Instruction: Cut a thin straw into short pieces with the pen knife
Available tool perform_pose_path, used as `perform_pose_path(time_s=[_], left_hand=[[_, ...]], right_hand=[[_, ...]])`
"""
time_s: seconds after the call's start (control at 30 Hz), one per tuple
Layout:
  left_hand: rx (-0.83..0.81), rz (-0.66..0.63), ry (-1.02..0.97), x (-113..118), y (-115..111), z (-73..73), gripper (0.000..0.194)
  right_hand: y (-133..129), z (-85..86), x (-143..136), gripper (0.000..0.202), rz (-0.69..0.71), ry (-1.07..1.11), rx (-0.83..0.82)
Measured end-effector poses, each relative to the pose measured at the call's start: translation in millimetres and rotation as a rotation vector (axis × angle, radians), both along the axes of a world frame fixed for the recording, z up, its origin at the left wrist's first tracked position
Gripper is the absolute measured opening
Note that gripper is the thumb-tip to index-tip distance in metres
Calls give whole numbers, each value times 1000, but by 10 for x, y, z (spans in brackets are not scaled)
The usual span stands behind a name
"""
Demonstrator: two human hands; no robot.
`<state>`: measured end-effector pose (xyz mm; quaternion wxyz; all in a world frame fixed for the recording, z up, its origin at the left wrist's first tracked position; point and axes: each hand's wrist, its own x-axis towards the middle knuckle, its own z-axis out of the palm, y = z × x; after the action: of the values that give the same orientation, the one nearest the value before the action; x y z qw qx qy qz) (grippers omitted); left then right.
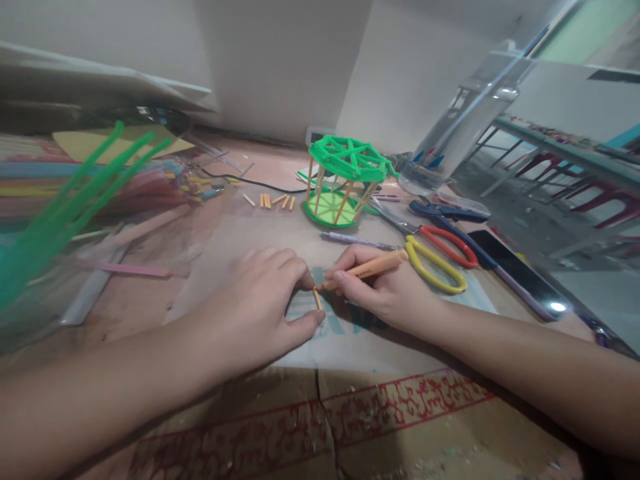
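Note:
My right hand [380,287] is closed around an orange marker [373,269], its tip touching a short wooden stick [317,298]. My left hand [270,293] pinches that stick by its ends between thumb and fingers, just above a translucent sheet [295,357]. Beyond the hands stands a small round cage-like model [345,180] with a green lattice top, thin orange posts and a green-rimmed base. To its left lie several short orange and pale stick pieces [267,201]. A slim pen [357,241] rests behind my right hand.
Scissors [445,263] with red and yellow handles, blue pliers [440,213] and a phone [515,267] lie on the right. A clear bottle [440,147] stands behind them. Green stems [90,200] and bundled coloured sticks [100,187] crowd the left.

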<state>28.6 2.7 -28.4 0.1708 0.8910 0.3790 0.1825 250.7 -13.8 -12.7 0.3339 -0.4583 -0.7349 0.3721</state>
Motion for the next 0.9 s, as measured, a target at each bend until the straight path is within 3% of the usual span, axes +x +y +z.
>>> perform_pose_path(time_s=[0.3, 0.57, 0.9], left_hand=[[-15, 11, 18, 12, -9, 14, 18], [-99, -43, -54, -12, 123, 53, 21], [-48, -39, -70, 39, 164, -14, 20]], right_hand=[[-32, 24, 19, 13, 111, 19, -106], [-23, 36, 22, 13, 103, -13, -98], [-9, 39, 5, 14, 79, 41, -75]])
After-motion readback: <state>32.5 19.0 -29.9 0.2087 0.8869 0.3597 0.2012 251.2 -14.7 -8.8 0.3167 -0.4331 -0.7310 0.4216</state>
